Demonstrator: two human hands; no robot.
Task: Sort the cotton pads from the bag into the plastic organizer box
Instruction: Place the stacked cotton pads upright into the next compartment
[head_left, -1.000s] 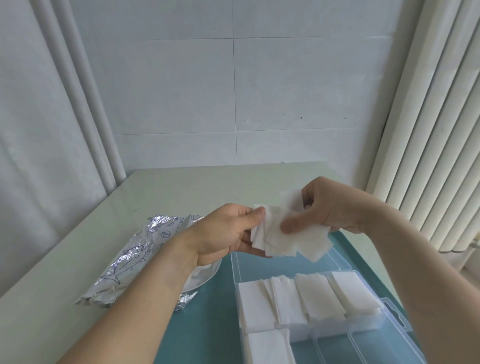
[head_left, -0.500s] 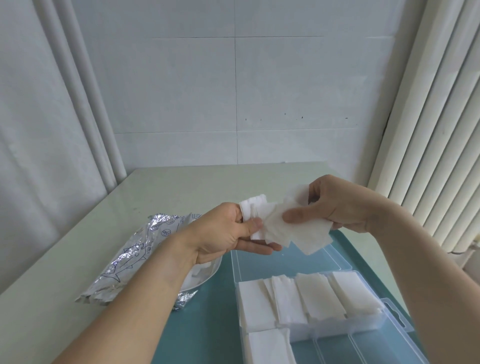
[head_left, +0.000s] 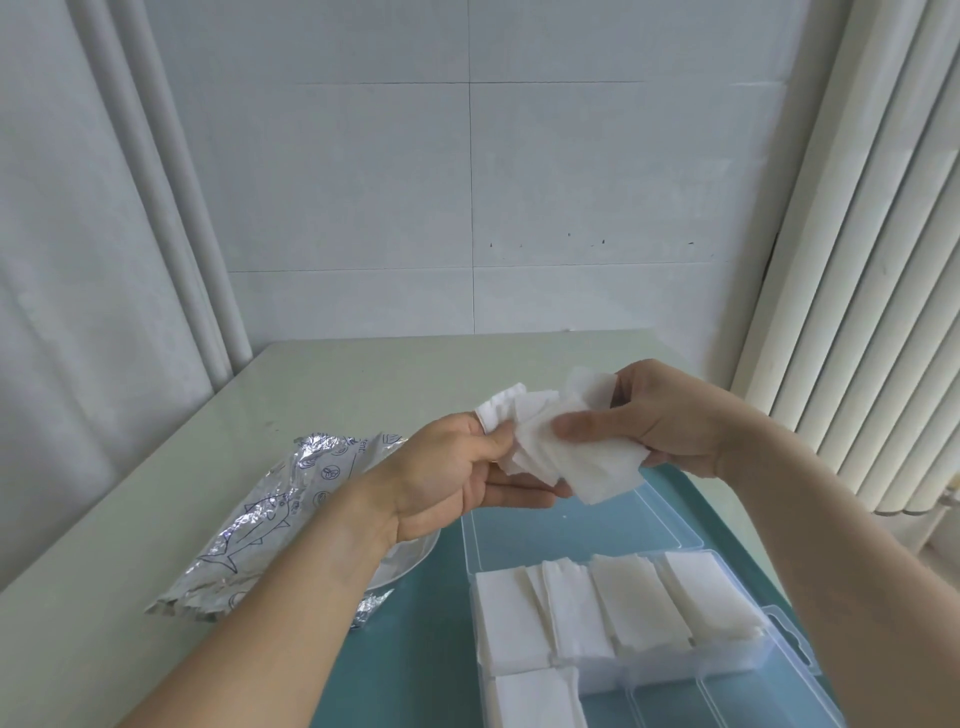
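Pale table, cotton pads pinched between left hand, right hand

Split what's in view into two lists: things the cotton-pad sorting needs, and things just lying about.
Needed:
cotton pads, held by left hand and right hand
foil bag
organizer box, with pads in its far row

Lying about:
white dish beside the bag
teal mat under the box
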